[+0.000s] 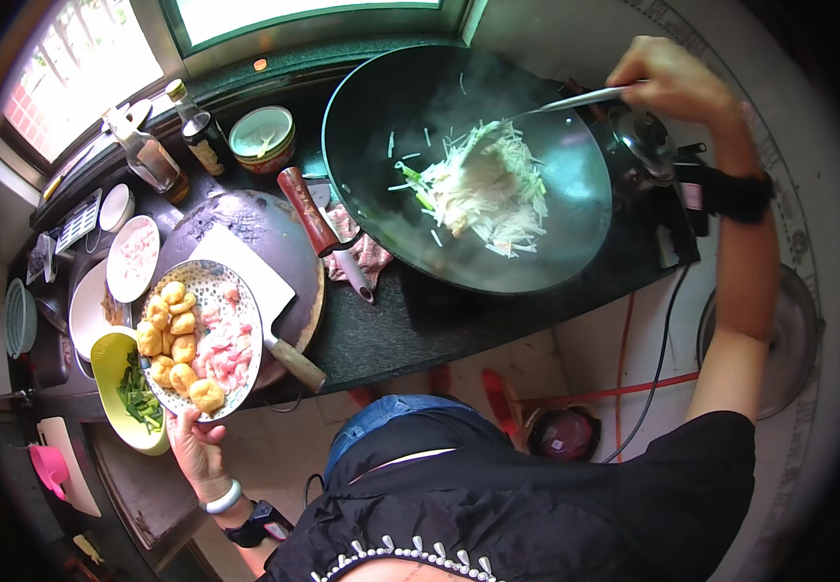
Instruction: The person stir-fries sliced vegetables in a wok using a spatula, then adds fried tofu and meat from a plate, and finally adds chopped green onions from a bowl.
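My left hand (198, 452) grips the near rim of a patterned plate (207, 273) at the counter's left part. Golden fried tofu puffs (183, 348) fill one side of the plate, and pink raw meat slices (225, 360) lie on the other. My right hand (673, 81) is closed around the handle of a metal spatula (584, 99), which reaches into a large black wok (383, 94). White shredded strips (504, 218) with some green pieces are heaped in the wok. Steam rises over them, and the spatula's blade is blurred. A few strips stick to the wok's wall.
A cleaver (242, 265) lies on a round chopping board (245, 211). The wok's wooden handle (307, 211) juts over the counter. Nearby are a yellow basket of cut greens (111, 364), a white bowl of meat (133, 258), bottles (202, 138) and a stacked bowl (263, 138).
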Available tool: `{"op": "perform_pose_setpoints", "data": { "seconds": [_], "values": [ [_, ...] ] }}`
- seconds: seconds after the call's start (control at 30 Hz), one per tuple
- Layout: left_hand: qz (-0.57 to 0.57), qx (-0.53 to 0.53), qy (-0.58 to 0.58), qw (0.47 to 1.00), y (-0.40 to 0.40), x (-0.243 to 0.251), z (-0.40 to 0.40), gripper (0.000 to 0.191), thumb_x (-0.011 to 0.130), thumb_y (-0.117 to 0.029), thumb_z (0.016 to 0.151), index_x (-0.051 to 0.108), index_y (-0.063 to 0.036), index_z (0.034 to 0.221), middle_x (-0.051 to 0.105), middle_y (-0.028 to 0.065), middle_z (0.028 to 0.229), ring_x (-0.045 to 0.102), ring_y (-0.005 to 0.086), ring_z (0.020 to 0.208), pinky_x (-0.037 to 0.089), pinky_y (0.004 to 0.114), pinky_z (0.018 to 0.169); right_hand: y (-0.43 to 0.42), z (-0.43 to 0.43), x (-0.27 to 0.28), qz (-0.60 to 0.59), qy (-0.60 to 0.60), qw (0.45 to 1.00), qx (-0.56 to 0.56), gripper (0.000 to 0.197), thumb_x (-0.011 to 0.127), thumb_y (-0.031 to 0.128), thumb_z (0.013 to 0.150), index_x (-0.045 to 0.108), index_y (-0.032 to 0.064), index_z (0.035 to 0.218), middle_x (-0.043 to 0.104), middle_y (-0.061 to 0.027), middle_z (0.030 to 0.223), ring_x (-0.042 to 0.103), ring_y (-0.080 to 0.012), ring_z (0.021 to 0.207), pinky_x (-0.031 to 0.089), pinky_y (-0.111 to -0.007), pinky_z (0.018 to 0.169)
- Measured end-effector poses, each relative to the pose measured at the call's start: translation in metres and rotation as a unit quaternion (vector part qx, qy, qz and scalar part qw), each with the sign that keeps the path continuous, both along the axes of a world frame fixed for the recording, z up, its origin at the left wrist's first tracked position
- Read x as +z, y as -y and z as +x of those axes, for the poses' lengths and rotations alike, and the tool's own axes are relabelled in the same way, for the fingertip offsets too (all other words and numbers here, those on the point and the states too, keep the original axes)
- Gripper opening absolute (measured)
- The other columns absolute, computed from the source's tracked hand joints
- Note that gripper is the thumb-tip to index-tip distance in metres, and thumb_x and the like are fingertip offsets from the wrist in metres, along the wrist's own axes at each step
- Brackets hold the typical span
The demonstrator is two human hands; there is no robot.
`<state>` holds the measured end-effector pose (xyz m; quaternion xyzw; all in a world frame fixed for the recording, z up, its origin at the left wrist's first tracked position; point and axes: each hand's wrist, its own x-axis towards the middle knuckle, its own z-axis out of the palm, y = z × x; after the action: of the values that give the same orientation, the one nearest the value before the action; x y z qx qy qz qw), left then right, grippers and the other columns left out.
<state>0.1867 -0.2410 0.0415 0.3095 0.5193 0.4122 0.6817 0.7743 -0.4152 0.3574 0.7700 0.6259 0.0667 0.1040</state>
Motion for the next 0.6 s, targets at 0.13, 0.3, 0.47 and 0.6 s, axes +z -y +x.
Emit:
{"op": "perform_pose_setpoints", "data": {
  "seconds": [0.13,0.3,0.47,0.6],
  "values": [
    [0.001,0.008,-0.011,1.0,0.005,0.001,0.003,0.052,0.058,-0.008,0.08,0.044,-0.0105,0.13,0.062,0.0066,0.103,0.065,0.0129,0.07,0.053,0.021,0.042,0.0,0.027,0.005,0.04,-0.125,0.979,-0.154,0.017,0.065,0.004,0.073,0.068,-0.0057,0.087,0.063,-0.0067,0.066,0.057,-0.0127,0.061,0.045,-0.028,0.057],
    [0.003,0.017,-0.014,1.0,0.017,0.01,0.015,0.05,0.058,-0.008,0.08,0.045,-0.0092,0.129,0.062,0.0069,0.103,0.065,0.013,0.07,0.053,0.021,0.041,-0.05,0.054,-0.006,0.03,0.042,0.983,-0.174,0.022,0.063,0.023,0.066,0.072,0.006,0.077,0.067,-0.0148,0.07,0.067,-0.0221,0.067,0.05,-0.041,0.061],
    [0.0,0.033,-0.01,0.999,0.031,0.006,0.018,0.049,0.057,-0.006,0.08,0.044,-0.0086,0.127,0.062,0.0074,0.103,0.065,0.0136,0.07,0.053,0.021,0.041,-0.09,0.054,-0.017,-0.043,0.188,0.964,-0.182,0.021,0.063,0.023,0.067,0.071,0.0067,0.076,0.067,-0.0154,0.074,0.066,-0.0297,0.07,0.051,-0.041,0.063],
    [-0.013,0.043,-0.013,0.999,0.047,0.004,0.02,0.047,0.057,-0.006,0.08,0.045,-0.0086,0.126,0.061,0.0071,0.103,0.065,0.0135,0.071,0.053,0.02,0.041,-0.108,0.047,-0.043,-0.098,0.261,0.958,-0.064,0.024,0.063,0.028,0.07,0.072,0.0077,0.077,0.068,-0.0142,0.077,0.065,-0.0333,0.073,0.052,-0.041,0.066]
  ]
}}
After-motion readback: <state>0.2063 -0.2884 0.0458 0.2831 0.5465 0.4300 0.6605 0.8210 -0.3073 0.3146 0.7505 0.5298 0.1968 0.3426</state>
